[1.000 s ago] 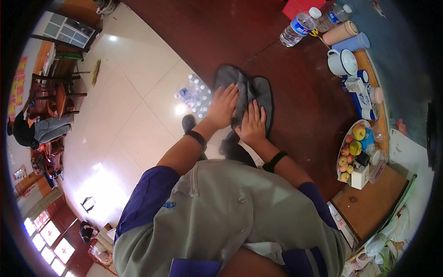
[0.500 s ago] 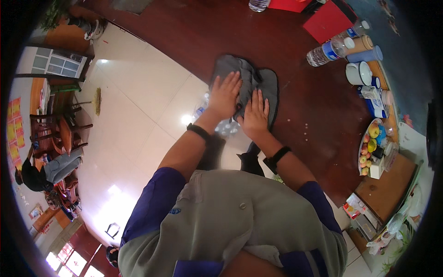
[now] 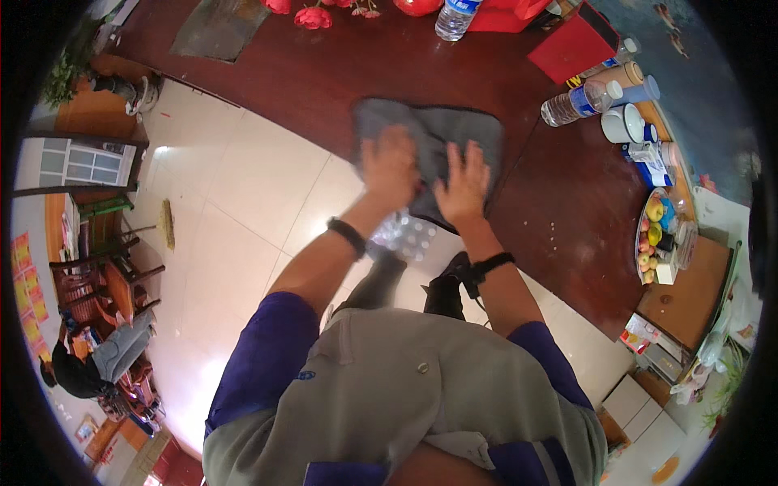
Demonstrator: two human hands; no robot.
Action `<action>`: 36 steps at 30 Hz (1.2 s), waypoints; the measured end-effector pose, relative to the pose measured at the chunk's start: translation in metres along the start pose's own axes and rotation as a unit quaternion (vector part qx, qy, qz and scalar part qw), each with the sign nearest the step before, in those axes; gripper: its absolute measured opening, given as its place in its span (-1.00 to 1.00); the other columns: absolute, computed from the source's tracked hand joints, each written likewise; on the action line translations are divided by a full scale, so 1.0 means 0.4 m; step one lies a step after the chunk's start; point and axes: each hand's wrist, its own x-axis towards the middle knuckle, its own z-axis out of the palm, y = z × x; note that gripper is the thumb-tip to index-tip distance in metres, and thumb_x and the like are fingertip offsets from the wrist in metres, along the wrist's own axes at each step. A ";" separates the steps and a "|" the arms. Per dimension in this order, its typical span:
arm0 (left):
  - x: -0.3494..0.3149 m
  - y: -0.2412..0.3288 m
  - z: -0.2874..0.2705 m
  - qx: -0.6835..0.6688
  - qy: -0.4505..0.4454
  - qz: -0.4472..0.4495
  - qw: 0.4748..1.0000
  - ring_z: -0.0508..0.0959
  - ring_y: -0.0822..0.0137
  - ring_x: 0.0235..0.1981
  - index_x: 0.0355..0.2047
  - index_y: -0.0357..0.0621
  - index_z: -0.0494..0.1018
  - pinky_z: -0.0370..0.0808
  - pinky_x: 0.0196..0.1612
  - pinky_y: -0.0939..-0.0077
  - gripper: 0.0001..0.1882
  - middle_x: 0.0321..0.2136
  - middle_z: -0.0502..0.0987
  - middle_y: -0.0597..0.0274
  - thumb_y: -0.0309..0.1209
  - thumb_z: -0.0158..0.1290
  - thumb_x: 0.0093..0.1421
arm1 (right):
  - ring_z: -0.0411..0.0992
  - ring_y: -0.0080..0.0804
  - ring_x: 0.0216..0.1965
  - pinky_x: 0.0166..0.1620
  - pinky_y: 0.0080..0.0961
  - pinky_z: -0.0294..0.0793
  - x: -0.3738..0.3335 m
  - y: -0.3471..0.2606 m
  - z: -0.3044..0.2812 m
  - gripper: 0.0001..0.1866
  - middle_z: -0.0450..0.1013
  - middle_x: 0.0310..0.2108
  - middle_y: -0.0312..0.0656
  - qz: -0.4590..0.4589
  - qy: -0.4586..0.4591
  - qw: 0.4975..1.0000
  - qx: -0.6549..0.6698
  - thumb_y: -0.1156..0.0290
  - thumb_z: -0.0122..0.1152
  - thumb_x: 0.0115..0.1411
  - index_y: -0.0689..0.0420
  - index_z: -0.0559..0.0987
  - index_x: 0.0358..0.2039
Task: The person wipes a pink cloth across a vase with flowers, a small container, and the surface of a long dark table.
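A dark grey cloth (image 3: pixel 444 134) with a black edge lies at the near edge of a dark red-brown table (image 3: pixel 324 93), spread out with a few creases. My left hand (image 3: pixel 390 166) rests on its left half, fingers stretched out and smeared by motion. On the cloth's right half lies my right hand (image 3: pixel 464 185), open with the fingers apart. Neither hand grips anything; both palms face down. Each wrist wears a black band.
Several small pale bits (image 3: pixel 553 236) dot the table's right part. Along the wall side stand a water bottle (image 3: pixel 581 103), a white enamel mug (image 3: pixel 622 124), a red box (image 3: pixel 574 44) and a fruit plate (image 3: pixel 643 235). Another bottle (image 3: pixel 454 20) stands at the back. Clear bubbled plastic (image 3: pixel 403 235) shows below the table edge.
The cloth, bunched and folded before, is now spread wider and flatter. My hands have moved a little apart on it. The view has shifted, showing more of the table's far side and red flowers.
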 end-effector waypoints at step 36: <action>-0.051 -0.157 0.023 0.030 0.056 -0.099 0.993 -0.21 -0.03 0.31 0.25 -0.30 -0.11 -0.21 0.23 -0.14 -0.32 0.29 -0.20 -0.09 -0.21 -0.22 0.20 | 0.00 -0.27 0.26 0.26 -0.20 -0.13 0.026 -0.164 0.055 -0.49 0.11 0.21 -0.12 -0.141 0.007 0.989 0.032 0.27 -0.02 0.10 0.14 0.34 0.08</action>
